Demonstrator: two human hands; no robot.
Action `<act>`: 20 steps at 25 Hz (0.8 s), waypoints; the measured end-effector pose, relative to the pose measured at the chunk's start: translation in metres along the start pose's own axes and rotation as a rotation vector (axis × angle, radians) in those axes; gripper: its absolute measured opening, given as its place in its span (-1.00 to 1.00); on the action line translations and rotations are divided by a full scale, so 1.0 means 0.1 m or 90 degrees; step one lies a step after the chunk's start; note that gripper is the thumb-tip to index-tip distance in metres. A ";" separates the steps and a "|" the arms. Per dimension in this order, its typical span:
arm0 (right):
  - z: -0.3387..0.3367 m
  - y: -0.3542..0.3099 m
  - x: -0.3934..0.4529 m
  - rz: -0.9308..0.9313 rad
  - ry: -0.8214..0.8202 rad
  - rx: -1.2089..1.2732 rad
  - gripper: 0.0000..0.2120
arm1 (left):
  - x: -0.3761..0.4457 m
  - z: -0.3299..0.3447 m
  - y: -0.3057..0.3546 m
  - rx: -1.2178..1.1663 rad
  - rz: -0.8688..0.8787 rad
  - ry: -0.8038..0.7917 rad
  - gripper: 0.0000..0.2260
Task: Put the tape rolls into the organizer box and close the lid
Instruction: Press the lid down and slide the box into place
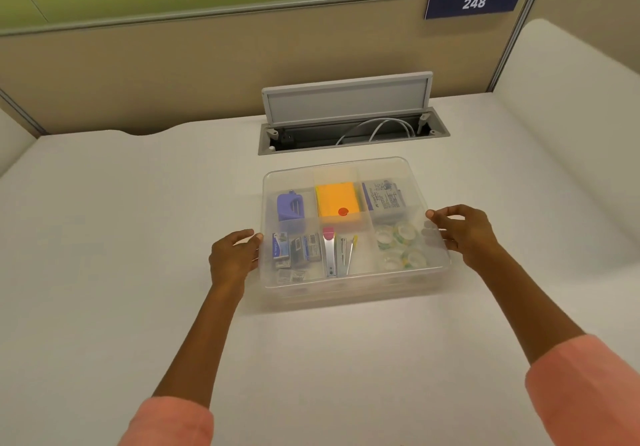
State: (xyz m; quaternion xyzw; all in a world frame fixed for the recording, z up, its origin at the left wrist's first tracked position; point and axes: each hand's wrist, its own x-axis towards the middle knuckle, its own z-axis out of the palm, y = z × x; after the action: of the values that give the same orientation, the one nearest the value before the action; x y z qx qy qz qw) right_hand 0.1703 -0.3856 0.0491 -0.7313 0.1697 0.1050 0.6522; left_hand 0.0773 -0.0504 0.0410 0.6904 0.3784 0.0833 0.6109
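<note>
A clear plastic organizer box [349, 291] stands in the middle of the white desk. Its translucent lid [346, 167] lies flat over the top. Seen through the lid, several clear tape rolls [398, 246] with green cores fill the near right compartment. My left hand [232, 259] holds the lid's left edge with its fingertips. On the opposite edge, my right hand [461, 231] has its fingers curled around the rim, and one finger shows through the plastic.
Other compartments hold a purple sharpener [290, 207], orange sticky notes [337, 203], a grey packet [384, 199], staple boxes [294, 250] and a stapler [329, 255]. Behind the box, a grey cable hatch [346, 106] stands open. Partition walls enclose the desk.
</note>
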 end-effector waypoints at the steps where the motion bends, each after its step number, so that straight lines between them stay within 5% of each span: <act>1: 0.00 0.05 -0.06 -0.018 0.015 0.007 -0.74 | -0.07 0.00 -0.01 0.038 0.039 0.027 -0.77; 4: -0.05 0.19 -0.26 -0.034 0.026 0.015 -0.72 | -0.35 0.00 -0.07 0.214 0.241 0.047 -0.74; 6: -0.09 0.24 -0.39 -0.057 0.008 0.009 -0.72 | -0.53 0.04 -0.13 0.302 0.366 -0.031 -0.60; 9: -0.12 0.27 -0.47 -0.079 0.002 0.012 -0.70 | -0.70 0.17 -0.27 0.417 0.423 -0.193 -0.31; 12: -0.09 0.25 -0.46 -0.079 0.020 0.005 -0.72 | -0.64 0.24 -0.46 0.520 0.483 -0.208 -0.08; 16: -0.07 0.25 -0.44 -0.084 0.031 0.000 -0.75 | -0.58 0.26 -0.43 0.465 0.475 -0.191 -0.35; 20: -0.02 0.22 -0.43 -0.094 0.038 -0.002 -0.75 | -0.56 0.28 -0.43 0.461 0.470 -0.178 -0.38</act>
State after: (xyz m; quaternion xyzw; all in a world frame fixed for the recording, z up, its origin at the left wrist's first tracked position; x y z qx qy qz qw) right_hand 0.1222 -0.3850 0.0454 -0.7459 0.1341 0.0353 0.6515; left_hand 0.0363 -0.1085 0.0151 0.9486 0.0301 0.0640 0.3086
